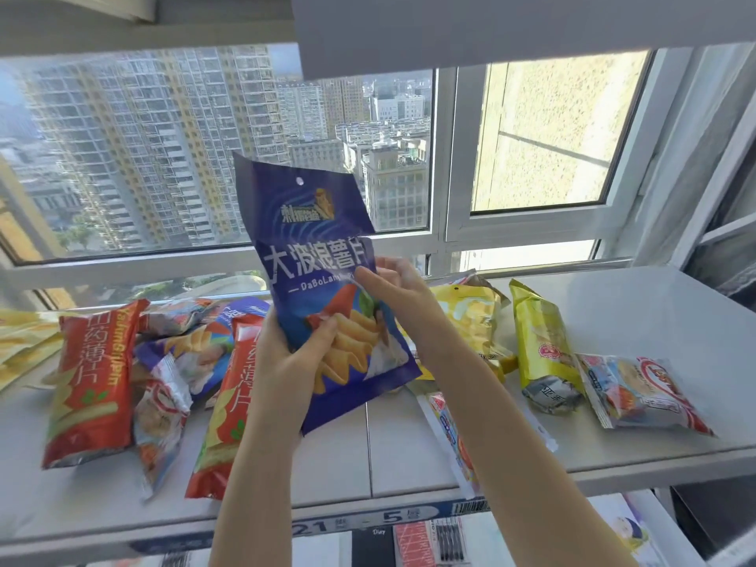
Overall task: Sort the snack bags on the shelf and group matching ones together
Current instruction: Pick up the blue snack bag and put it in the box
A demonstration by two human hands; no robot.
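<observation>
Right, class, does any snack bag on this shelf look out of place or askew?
Yes. The lying blue bag sits between one red bag and another red bag, splitting that pair. A white bag seems to poke past the front edge of the shelf.

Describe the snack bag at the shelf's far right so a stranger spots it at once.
Find the white shelf under the window and follow it to its right end. Past the yellow-green bag lies the last bag, flat. Unlike that neighbour, it is pale with red edging and a red ring.
</observation>
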